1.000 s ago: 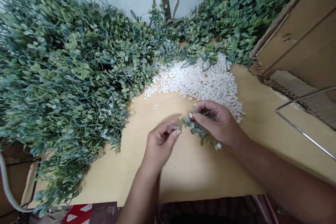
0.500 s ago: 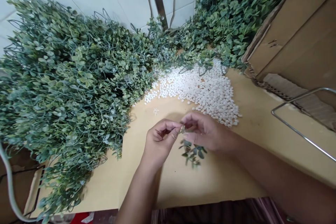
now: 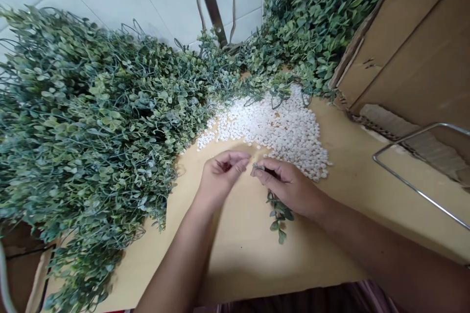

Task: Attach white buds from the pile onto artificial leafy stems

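Note:
A short green leafy sprig (image 3: 281, 215) hangs below my right hand (image 3: 290, 183), whose thumb and fingers pinch its stem end. Just left of it, my left hand (image 3: 222, 173) is closed, thumb against fingertips; whether something tiny is between them I cannot make out. A small gap separates the two hands. Beyond them on the tan board (image 3: 257, 259) lies a spread of small white pieces (image 3: 290, 132).
A large heap of green foliage (image 3: 99, 117) covers the left side, and another (image 3: 312, 19) stands at the back right. A cardboard box (image 3: 414, 44) and a bent metal wire frame (image 3: 411, 186) are on the right. A metal bar (image 3: 211, 2) leans at the tiled wall.
My left hand has come away from the sprig and moved slightly left. My right hand has turned, still gripping the stem. The small white bits near my left hand no longer show.

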Available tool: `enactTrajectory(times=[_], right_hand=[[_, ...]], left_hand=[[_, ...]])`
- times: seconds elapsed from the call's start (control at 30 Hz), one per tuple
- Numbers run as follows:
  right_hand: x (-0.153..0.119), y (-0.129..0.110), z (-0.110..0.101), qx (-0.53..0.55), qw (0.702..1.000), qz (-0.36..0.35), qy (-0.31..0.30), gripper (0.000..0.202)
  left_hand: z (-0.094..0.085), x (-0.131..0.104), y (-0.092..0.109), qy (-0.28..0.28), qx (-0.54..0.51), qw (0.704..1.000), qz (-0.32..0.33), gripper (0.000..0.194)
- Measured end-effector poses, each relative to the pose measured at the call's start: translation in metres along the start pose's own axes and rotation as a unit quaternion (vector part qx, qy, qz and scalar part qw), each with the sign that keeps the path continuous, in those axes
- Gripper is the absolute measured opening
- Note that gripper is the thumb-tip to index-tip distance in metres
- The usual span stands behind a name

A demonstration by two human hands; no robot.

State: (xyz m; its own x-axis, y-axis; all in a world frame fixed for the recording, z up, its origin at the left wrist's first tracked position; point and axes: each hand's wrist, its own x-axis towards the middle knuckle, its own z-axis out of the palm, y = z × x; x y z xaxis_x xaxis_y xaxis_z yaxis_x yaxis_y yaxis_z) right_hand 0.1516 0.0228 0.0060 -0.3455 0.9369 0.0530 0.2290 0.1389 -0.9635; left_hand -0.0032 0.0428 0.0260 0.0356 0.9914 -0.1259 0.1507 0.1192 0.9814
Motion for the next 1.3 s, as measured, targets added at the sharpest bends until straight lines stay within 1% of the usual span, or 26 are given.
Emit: enactTrajectory(times=[0.07, 0.13, 0.2, 0.3, 0.37, 0.4, 0.43, 0.47, 0.5, 0.57, 0.6, 0.67, 0.73, 0.8, 0.9, 1.07, 1.2, 1.3], right_hand=[[0.001, 0.000, 0.000, 0.007, 1.000, 0.005, 0.007, 0.024], [0.002, 0.001, 0.000, 0.001, 1.000, 0.005, 0.007, 0.024], [0.002, 0.001, 0.000, -0.016, 1.000, 0.006, 0.001, 0.024], [0.003, 0.002, 0.000, -0.038, 0.999, 0.002, 0.000, 0.025], [0.003, 0.002, 0.000, -0.049, 0.999, -0.004, 0.003, 0.025], [0.003, 0.002, 0.000, -0.055, 0.998, -0.007, 0.004, 0.026], [0.003, 0.003, 0.000, -0.059, 0.998, -0.010, 0.006, 0.026], [0.003, 0.003, 0.001, -0.062, 0.998, -0.014, 0.009, 0.026], [0.003, 0.003, 0.001, -0.062, 0.998, -0.017, 0.012, 0.026], [0.002, 0.003, 0.001, -0.052, 0.998, -0.023, 0.018, 0.027], [0.002, 0.003, 0.002, -0.045, 0.998, -0.024, 0.020, 0.027], [0.002, 0.003, 0.003, -0.036, 0.999, -0.027, 0.021, 0.027], [0.001, 0.004, 0.004, -0.035, 0.999, -0.034, 0.021, 0.028], [0.001, 0.005, 0.006, -0.039, 0.998, -0.044, 0.015, 0.028], [0.000, 0.007, 0.008, -0.039, 0.998, -0.042, -0.001, 0.026], [-0.001, 0.007, 0.009, -0.030, 0.999, -0.032, -0.010, 0.029], [-0.001, 0.007, 0.010, -0.025, 0.999, -0.025, -0.012, 0.027], [-0.001, 0.007, 0.011, -0.039, 0.999, -0.035, -0.002, 0.025]], left_hand=[[-0.004, 0.016, -0.009, 0.040, 0.035, 0.999, 0.009, 0.015], [-0.005, 0.032, -0.020, 0.072, 0.106, 0.991, 0.035, 0.014], [-0.003, 0.043, -0.028, 0.071, 0.214, 0.971, 0.083, 0.018], [0.005, 0.051, -0.030, 0.050, 0.355, 0.925, 0.130, 0.017], [0.010, 0.053, -0.027, 0.048, 0.400, 0.905, 0.138, 0.016], [0.012, 0.054, -0.025, 0.051, 0.403, 0.903, 0.138, 0.015], [0.013, 0.054, -0.024, 0.054, 0.388, 0.910, 0.136, 0.015], [0.013, 0.054, -0.022, 0.056, 0.353, 0.925, 0.126, 0.013], [0.013, 0.052, -0.020, 0.057, 0.294, 0.948, 0.106, 0.011], [0.011, 0.043, -0.016, 0.050, 0.121, 0.991, 0.035, 0.005], [0.009, 0.036, -0.014, 0.044, 0.022, 0.999, -0.012, 0.003], [0.005, 0.018, -0.011, 0.027, -0.126, 0.988, -0.086, 0.014], [0.002, -0.001, -0.010, 0.026, -0.210, 0.968, -0.133, 0.025], [0.002, -0.017, -0.011, 0.030, -0.247, 0.955, -0.164, 0.029], [0.004, -0.029, -0.016, 0.035, -0.256, 0.952, -0.166, 0.025], [0.005, -0.029, -0.021, 0.047, -0.276, 0.947, -0.155, 0.025], [0.002, -0.027, -0.023, 0.038, -0.290, 0.940, -0.173, 0.027], [0.001, -0.027, -0.022, 0.025, -0.287, 0.938, -0.193, 0.027]])
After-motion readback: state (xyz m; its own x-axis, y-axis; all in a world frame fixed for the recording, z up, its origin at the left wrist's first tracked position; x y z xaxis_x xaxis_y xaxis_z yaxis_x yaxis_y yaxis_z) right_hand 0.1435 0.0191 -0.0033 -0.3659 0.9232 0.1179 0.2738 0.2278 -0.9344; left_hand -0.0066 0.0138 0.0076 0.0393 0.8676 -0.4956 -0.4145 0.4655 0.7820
